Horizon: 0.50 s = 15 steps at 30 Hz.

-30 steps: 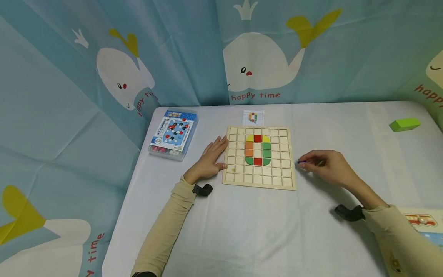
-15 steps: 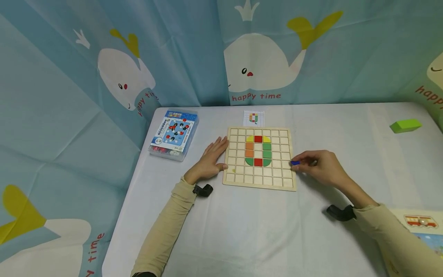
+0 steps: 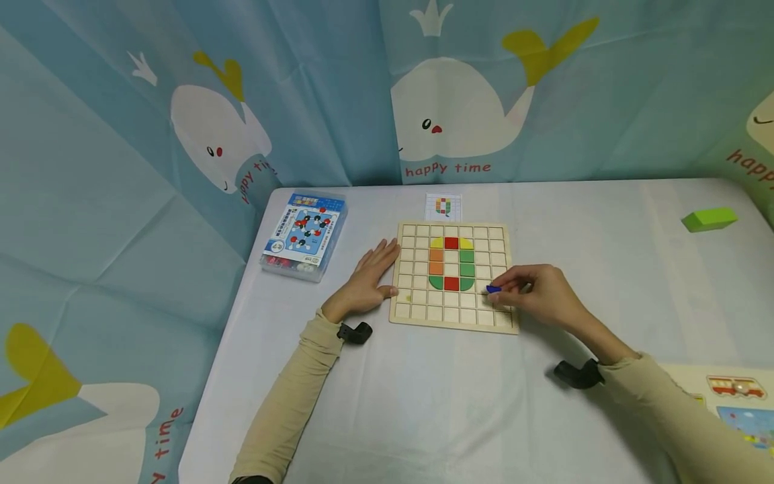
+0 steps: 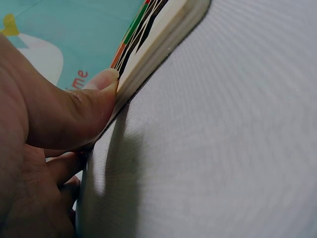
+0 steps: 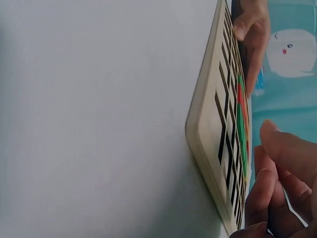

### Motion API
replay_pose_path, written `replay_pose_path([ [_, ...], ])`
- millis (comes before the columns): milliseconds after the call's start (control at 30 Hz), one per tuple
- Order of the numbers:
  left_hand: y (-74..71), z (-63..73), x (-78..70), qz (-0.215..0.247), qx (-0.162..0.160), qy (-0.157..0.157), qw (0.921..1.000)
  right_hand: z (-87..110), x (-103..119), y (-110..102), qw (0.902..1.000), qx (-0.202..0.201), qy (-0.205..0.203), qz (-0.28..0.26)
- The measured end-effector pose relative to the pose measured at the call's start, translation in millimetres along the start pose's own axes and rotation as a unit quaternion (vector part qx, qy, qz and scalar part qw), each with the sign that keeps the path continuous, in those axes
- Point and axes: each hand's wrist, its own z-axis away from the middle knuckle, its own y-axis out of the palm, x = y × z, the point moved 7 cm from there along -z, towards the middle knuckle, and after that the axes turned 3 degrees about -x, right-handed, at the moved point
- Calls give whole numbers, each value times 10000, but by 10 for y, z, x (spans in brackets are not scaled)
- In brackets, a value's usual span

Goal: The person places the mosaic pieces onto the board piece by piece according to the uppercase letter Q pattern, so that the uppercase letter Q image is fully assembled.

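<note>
A square wooden grid board (image 3: 453, 327) lies on the white table. Red, yellow, orange and green tiles form a ring in its cells. My left hand (image 3: 364, 277) rests along the left side with fingers spread straight; in the left wrist view its thumb (image 4: 84, 111) presses against the board's edge (image 4: 163, 54). Between thumb and fingers my right hand (image 3: 538, 290) pinches a small dark blue tile (image 3: 493, 289) above the right-hand cells. In the right wrist view the fingers (image 5: 292, 153) hide that tile.
Behind the board lies a small card (image 3: 443, 207) printed with a coloured ring shape. A clear plastic box (image 3: 305, 232) with a molecule picture stands at left. At far right is a green block (image 3: 709, 219); a picture puzzle board (image 3: 734, 386) lies partly under the right sleeve.
My right hand has moved left, carrying the blue tile from beside the board's right edge to over its cells. The left hand has stayed put.
</note>
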Motion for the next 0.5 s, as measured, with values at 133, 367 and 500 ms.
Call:
replay_pose_path([
  [133, 4, -4, 6, -12, -4, -12, 10000, -23, 29, 92, 9999, 101, -13, -116],
  [367, -1, -3, -4, -7, -11, 2, 10000, -60, 98, 241, 9994, 131, -283, -167],
  [500, 0, -4, 4, -19, -18, 12, 10000, -80, 148, 292, 9990, 67, -432, -72],
])
